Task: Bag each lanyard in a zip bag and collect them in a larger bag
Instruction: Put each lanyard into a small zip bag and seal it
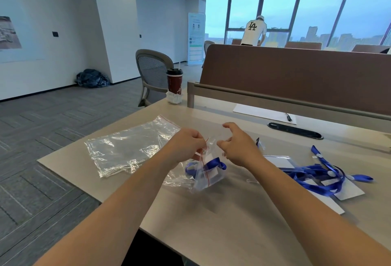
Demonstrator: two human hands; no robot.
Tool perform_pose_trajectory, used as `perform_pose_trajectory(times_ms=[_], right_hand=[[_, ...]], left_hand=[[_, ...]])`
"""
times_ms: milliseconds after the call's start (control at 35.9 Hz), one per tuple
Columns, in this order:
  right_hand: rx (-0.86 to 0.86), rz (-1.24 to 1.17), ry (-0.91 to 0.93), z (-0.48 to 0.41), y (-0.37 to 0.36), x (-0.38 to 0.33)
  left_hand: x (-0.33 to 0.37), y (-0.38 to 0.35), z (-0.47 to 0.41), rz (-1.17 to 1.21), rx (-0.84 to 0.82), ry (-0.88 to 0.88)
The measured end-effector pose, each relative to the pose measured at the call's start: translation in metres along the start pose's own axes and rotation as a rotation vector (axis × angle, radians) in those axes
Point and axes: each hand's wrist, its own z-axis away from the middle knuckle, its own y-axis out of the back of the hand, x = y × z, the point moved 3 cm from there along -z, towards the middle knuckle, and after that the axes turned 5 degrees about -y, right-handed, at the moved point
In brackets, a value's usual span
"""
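A small clear zip bag point(208, 172) with a red seal line hangs just above the table, with a blue lanyard point(213, 163) and white card inside. My left hand point(186, 145) pinches its top edge. Just right of that edge, my right hand point(237, 145) hovers with thumb and fingers spread apart and nothing gripped. A large clear zip bag point(127, 149) lies flat to the left. Several loose blue lanyards point(321, 177) with white cards lie in a pile at the right.
A red paper cup point(174, 81) with a straw stands at the table's far corner. A white sheet point(262, 112) with a pen, a black cable slot point(296, 131) and a brown divider panel point(296, 75) line the back. The table's left edge drops off to carpet.
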Motion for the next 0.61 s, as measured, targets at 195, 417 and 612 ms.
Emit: perform_pose_trajectory(times_ms=[195,417,612], right_hand=[[0.027,-0.002,0.060,0.002,0.004,-0.012],[0.061,-0.178,-0.112,0.005,0.017,-0.010],[0.087,-0.298,-0.188,0.014,0.025,-0.005]], left_hand=[[0.001,0.002,0.006,-0.090,-0.004,-0.041],[0.004,-0.005,0.030,-0.345,-0.074,-0.085],[-0.003,-0.024,0.064,-0.450,-0.173,-0.077]])
